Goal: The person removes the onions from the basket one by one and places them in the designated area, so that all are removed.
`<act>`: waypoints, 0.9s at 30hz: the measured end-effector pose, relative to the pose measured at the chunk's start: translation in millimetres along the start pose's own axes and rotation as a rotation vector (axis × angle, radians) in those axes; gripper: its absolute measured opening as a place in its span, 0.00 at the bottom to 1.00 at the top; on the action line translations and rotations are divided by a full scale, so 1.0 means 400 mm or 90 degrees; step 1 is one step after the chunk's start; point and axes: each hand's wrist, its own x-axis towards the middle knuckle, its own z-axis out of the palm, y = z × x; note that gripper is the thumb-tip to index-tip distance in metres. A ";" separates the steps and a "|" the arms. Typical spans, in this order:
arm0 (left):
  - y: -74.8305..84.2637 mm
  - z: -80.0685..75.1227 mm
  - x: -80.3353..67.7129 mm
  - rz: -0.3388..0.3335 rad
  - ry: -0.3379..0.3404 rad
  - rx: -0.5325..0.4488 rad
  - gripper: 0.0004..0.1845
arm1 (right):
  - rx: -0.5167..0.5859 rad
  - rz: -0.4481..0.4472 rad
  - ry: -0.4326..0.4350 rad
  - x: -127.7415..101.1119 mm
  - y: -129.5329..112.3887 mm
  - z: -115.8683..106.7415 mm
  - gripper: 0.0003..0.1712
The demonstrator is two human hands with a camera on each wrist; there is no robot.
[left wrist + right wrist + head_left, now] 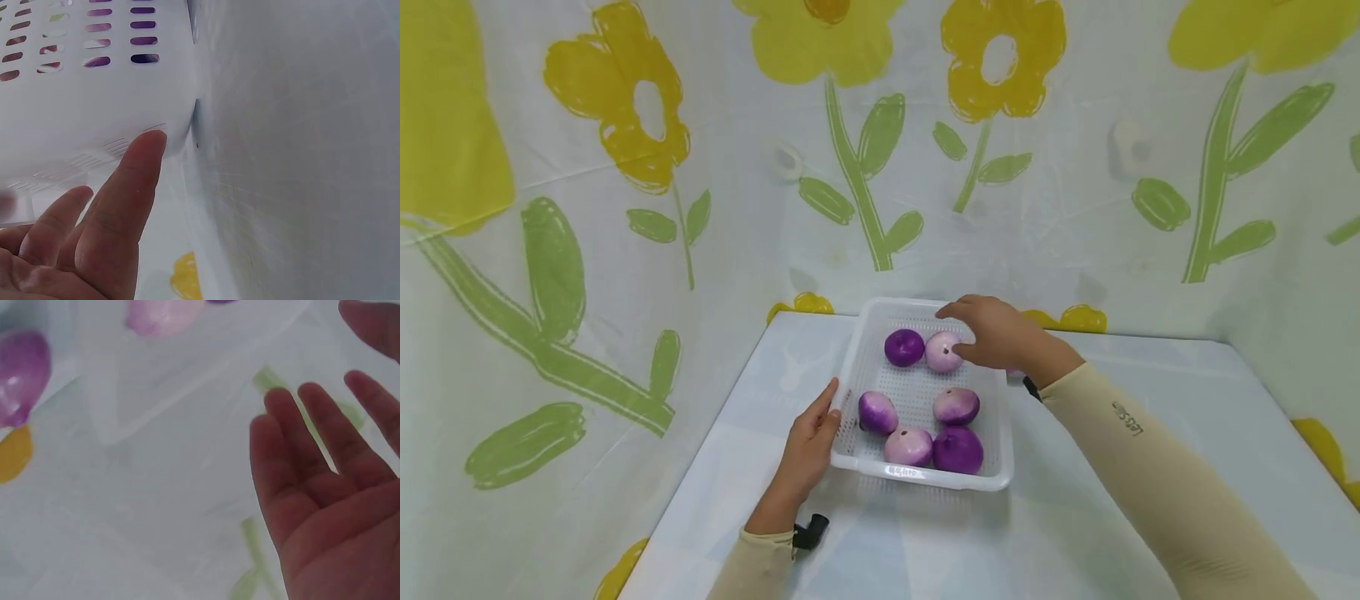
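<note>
1. The left hand (808, 446) rests against the near left wall of the white basket (857, 360), fingers straight and together, thumb up by the rim.
2. In the left wrist view, one fingertip (147, 147) presses flat on the basket's slotted wall (94, 94); nothing is clasped.
3. The right hand (996, 332) hovers over the far right part of the basket, fingers spread and relaxed, holding nothing.
4. The right wrist view shows its fingers (319, 444) apart, palm bare.
5. Just under the right hand's fingertips lies a pale pink onion (943, 352); a dark purple onion (903, 347) touches it on the side away from the hand.
6. Nearer the person than the right hand, four more onions (921, 429) sit in the basket, close beside the left hand's fingertips across the wall.
7. The basket stands on a white table (1075, 517), between the two hands.
</note>
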 end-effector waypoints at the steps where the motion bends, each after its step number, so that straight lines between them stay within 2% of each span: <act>1: -0.001 -0.001 0.000 -0.001 0.000 0.002 0.29 | -0.009 -0.016 -0.019 0.012 -0.015 0.009 0.30; 7: -0.001 -0.003 0.001 -0.005 0.003 0.005 0.29 | -0.035 -0.075 -0.118 0.061 -0.111 0.058 0.32; 11: 0.000 -0.004 -0.004 -0.018 0.007 0.004 0.29 | -0.093 -0.096 -0.177 0.079 -0.166 0.093 0.36; 15: -0.004 -0.005 -0.008 -0.027 0.009 0.000 0.29 | -0.137 -0.122 -0.213 0.093 -0.207 0.120 0.37; 21: -0.008 -0.005 -0.012 -0.021 0.019 0.000 0.29 | -0.116 -0.139 -0.261 0.107 -0.245 0.154 0.37; 27: -0.006 0.000 -0.007 -0.006 0.018 0.007 0.28 | -0.110 -0.117 -0.293 0.116 -0.266 0.179 0.40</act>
